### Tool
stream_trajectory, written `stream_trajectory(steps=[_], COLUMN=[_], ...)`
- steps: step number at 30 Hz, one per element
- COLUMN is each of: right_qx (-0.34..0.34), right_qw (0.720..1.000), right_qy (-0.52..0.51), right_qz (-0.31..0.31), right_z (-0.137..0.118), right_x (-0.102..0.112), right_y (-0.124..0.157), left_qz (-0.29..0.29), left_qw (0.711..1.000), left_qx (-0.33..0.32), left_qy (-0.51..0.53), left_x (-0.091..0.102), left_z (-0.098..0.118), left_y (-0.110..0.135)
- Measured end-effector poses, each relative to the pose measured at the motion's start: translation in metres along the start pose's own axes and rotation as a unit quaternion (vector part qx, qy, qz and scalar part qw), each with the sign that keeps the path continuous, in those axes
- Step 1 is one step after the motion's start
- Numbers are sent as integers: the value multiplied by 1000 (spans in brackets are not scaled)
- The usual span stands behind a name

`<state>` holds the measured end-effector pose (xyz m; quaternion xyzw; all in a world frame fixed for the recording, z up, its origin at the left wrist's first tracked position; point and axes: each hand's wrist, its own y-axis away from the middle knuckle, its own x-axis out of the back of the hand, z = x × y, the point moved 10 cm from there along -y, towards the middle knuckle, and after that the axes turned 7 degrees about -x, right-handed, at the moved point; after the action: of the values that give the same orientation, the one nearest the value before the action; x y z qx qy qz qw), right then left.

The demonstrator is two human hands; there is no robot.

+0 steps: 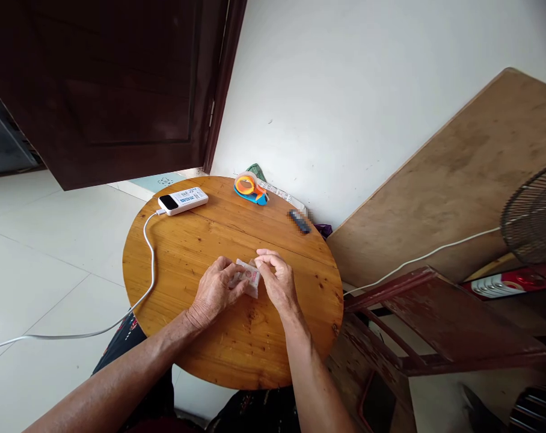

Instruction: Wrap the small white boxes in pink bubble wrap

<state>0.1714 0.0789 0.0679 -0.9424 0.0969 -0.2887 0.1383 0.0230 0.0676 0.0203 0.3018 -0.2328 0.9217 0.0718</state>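
Observation:
A small whitish packet (252,278) with reddish print lies on the round wooden table (196,252), between my two hands. My left hand (219,284) rests over its left side, fingers bent and pressing on it. Thumb and forefinger of my right hand (276,278) pinch together at the packet's upper right corner, where a bit of clear film seems to show. The other right fingers are loosely curled. Parts of the packet are covered by my left fingers.
At the table's back left lies a white power bank (192,198) with a white cable (153,264) running off left. A tape dispenser (250,187), a printed paper strip (279,195) and a blurred dark object (299,221) lie along the back. A wooden chair (462,325) stands right.

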Motion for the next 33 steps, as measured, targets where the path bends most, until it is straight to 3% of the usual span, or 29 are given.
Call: stream_trajectory(steps=[5, 9, 15, 19, 26, 33], right_qx=[91, 155, 197, 166, 69, -39], right_qw=[993, 972, 951, 961, 993, 996], right_qy=[78, 177, 238, 221, 96, 57], right_qz=[-2, -13, -30, -20, 11, -50], right_z=[-20, -34, -47, -39, -15, 20], right_x=[-1, -6, -12, -7, 18, 1], right_y=[21, 33, 43, 48, 38, 14], left_qz=[6, 10, 15, 21, 29, 41], left_qw=[1000, 1000, 995, 991, 992, 995], left_qx=[4, 10, 10, 8, 12, 19], left_qy=[-4, 15, 95, 133, 125, 91], left_x=[3, 2, 4, 9, 11, 11], left_z=[3, 0, -2, -1, -4, -7], left_y=[-1, 0, 0, -1, -2, -1])
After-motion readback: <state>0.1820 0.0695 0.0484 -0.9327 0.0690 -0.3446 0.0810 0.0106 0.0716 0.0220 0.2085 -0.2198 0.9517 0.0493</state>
